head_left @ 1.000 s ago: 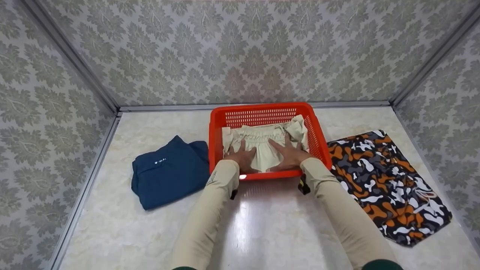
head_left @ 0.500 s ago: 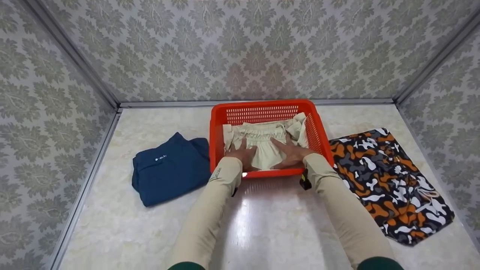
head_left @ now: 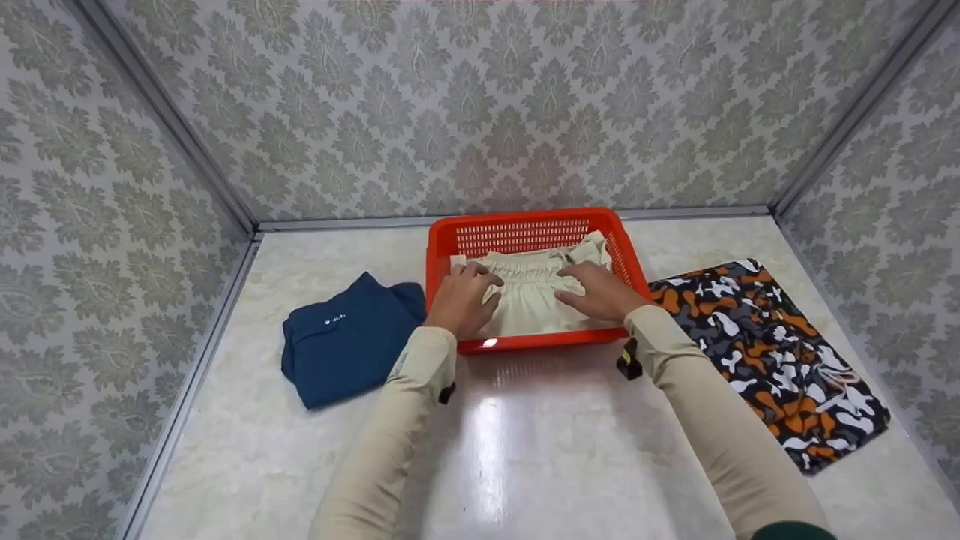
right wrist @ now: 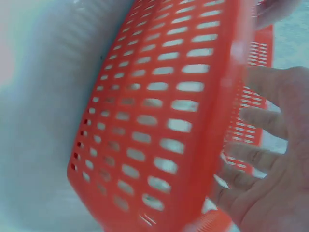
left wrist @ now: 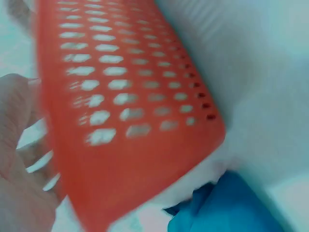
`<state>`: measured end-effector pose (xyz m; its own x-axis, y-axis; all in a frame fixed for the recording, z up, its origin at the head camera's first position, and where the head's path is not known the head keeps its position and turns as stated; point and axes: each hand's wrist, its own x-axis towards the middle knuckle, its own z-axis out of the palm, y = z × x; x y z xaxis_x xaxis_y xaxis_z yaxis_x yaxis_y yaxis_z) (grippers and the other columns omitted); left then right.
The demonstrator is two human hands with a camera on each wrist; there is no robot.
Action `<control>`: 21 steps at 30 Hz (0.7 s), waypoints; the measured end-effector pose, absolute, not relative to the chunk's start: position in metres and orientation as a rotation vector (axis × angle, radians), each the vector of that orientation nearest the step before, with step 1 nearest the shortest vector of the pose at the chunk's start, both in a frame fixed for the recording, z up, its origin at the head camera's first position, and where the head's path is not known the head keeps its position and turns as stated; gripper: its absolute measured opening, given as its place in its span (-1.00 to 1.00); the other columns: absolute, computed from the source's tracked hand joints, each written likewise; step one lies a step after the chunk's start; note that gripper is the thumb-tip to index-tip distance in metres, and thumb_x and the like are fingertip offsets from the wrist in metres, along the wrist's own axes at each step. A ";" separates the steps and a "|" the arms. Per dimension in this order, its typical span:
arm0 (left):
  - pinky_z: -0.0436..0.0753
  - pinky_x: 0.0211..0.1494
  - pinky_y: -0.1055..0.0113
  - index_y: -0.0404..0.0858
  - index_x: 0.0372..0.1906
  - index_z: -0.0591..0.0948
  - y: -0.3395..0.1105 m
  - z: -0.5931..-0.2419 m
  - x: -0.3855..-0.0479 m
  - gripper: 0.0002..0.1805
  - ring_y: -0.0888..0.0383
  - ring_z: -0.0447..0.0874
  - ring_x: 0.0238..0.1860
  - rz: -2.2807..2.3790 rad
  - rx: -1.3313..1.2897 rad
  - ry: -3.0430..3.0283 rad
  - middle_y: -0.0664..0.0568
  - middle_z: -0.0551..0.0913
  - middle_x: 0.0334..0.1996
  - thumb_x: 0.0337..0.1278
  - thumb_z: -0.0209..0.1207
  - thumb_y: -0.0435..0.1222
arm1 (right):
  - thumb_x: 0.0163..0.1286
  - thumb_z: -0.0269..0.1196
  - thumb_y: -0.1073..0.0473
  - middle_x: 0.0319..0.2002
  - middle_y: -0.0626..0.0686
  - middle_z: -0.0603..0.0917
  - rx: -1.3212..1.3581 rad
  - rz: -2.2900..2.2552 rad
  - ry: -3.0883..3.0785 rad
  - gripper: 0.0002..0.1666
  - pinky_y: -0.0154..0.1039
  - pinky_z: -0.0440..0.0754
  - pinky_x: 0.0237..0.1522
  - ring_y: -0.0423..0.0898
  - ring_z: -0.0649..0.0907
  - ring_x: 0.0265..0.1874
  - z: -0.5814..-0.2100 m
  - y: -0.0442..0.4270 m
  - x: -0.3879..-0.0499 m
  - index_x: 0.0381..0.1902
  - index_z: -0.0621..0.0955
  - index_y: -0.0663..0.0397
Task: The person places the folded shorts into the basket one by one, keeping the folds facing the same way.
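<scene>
"Both left hand (head_left: 463, 300) and right hand (head_left: 601, 292) spread, pinching nothing. Risk?"

"Low exit could hook red perforated plastic basket (head_left: 541, 341), skidding it; dragging on cream gathered-cloth garment (head_left: 529, 301) inside could bunch it."

"Its far right corner?"

"Rucked up; might flop open."

In the middle, on the flat surface (head_left: 540, 465), close in front of the back wall (head_left: 487, 112): a basket (head_left: 555, 340). Inside the basket: some clothes (head_left: 532, 307). Over the left part of the basket: the left hand (head_left: 465, 296). Over the right part: the right hand (head_left: 600, 289), with a gap in between. Just left of the basket: a folded cloth (head_left: 356, 341). Just right: a second cloth (head_left: 780, 367). Reaches nearer the front than the basket. Past the folded cloth: the left wall (head_left: 75, 300). Past the second cloth: the right wall (head_left: 900, 217).
</scene>
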<state>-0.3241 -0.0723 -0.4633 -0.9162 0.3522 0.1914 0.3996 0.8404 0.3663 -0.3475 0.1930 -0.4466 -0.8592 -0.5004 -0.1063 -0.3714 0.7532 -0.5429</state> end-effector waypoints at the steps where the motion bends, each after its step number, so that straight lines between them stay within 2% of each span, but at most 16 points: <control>1: 0.57 0.12 0.03 -0.16 0.06 0.74 -0.078 -0.460 -0.319 -0.74 -0.09 0.52 0.08 -0.662 -0.603 -2.851 -0.10 0.63 0.06 0.37 0.24 -0.23 | 0.55 0.18 0.05 0.34 0.30 0.49 -0.699 -0.790 2.720 -0.40 0.16 0.44 0.29 0.22 0.49 0.28 -0.445 0.195 -0.345 0.39 0.45 0.30; 6: 0.61 -0.06 0.11 -0.19 0.01 0.74 -0.116 -0.456 -0.287 -0.79 0.01 0.56 -0.13 -0.905 -0.440 -2.677 -0.05 0.63 -0.13 0.38 0.22 -0.31 | 0.55 0.19 0.09 0.25 0.25 0.58 -0.739 -0.884 2.808 -0.50 0.10 0.57 0.16 0.16 0.61 0.11 -0.441 0.202 -0.327 0.31 0.54 0.25; 9: 0.60 -0.03 0.08 -0.21 0.11 0.69 -0.139 -0.466 -0.270 -0.73 0.01 0.56 -0.10 -0.930 -0.309 -2.617 -0.07 0.62 -0.10 0.40 0.17 -0.34 | 0.53 0.21 0.11 0.19 0.20 0.63 -0.764 -0.930 2.882 -0.55 0.08 0.59 0.13 0.15 0.64 0.08 -0.446 0.210 -0.310 0.26 0.59 0.21; 15: 0.46 0.27 -0.15 -0.21 0.47 0.38 -0.173 -0.504 -0.237 -0.45 -0.16 0.47 0.25 -0.991 -0.094 -2.701 -0.22 0.48 0.27 0.45 0.09 -0.32 | 0.46 0.29 0.20 0.14 0.21 0.66 -0.808 -1.198 2.984 -0.59 0.11 0.54 0.20 0.14 0.61 0.16 -0.468 0.223 -0.271 0.20 0.62 0.24; 18: 0.24 0.41 -0.27 -0.23 0.55 0.24 -0.182 -0.524 -0.224 -0.32 -0.30 0.25 0.43 -0.956 -0.030 -2.784 -0.30 0.32 0.43 0.41 0.15 -0.28 | 0.40 0.34 0.26 0.20 0.24 0.63 -0.763 -1.399 3.012 -0.54 0.19 0.45 0.27 0.18 0.52 0.28 -0.478 0.223 -0.250 0.23 0.61 0.24; 21: 0.04 0.47 -0.33 -0.21 0.57 0.22 -0.184 -0.537 -0.218 -0.23 -0.39 0.01 0.52 -0.840 -0.047 -2.878 -0.36 0.19 0.50 0.34 0.21 -0.21 | 0.34 0.38 0.32 0.23 0.23 0.61 -0.731 -1.584 3.058 -0.51 0.23 0.34 0.35 0.19 0.42 0.38 -0.487 0.219 -0.230 0.23 0.61 0.24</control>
<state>-0.2184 -0.1840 -0.5370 -0.9892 -0.0098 0.1460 0.0703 0.8432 0.5330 -0.2300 0.2194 -0.4871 -0.8458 -0.1816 0.5016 -0.5145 0.5262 -0.6771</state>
